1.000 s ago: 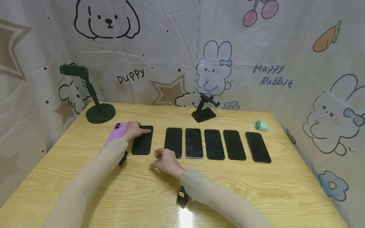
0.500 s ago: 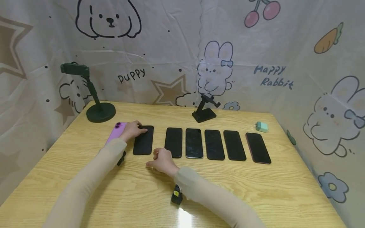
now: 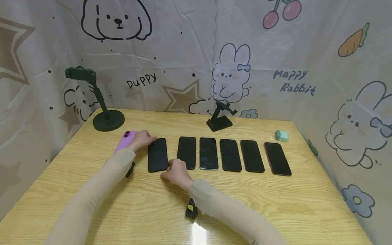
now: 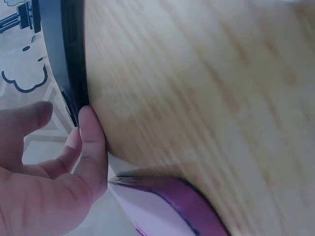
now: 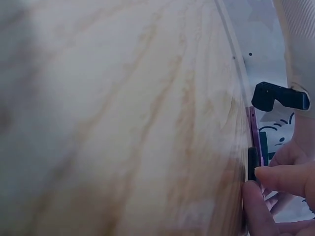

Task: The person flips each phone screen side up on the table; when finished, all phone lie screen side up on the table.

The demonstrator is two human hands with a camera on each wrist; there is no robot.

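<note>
A black phone [image 3: 157,156] lies screen up between my hands on the wooden table [image 3: 137,207]. My left hand [image 3: 140,140] touches its far left corner. In the left wrist view, the index fingertip [image 4: 90,123] meets the phone's edge while the thumb stands apart from it. My right hand [image 3: 178,173] is at the near right corner, its thumb and index finger pinching there in the right wrist view. Left of the black phone is a purple phone [image 3: 126,141], back up and partly hidden by my left hand.
To the right stand several phones in a row, starting with a black one [image 3: 187,149] and ending with a pink-edged one [image 3: 277,159]. Behind are a dark green phone stand [image 3: 108,120], a black stand [image 3: 219,123] and a mint charger plug [image 3: 281,136]. A printed curtain [image 3: 190,51] encloses the table.
The black phone has slid right and toward me, and turned slightly. My left thumb has come off its screen. My right hand, apart from it before, is now at its near corner.
</note>
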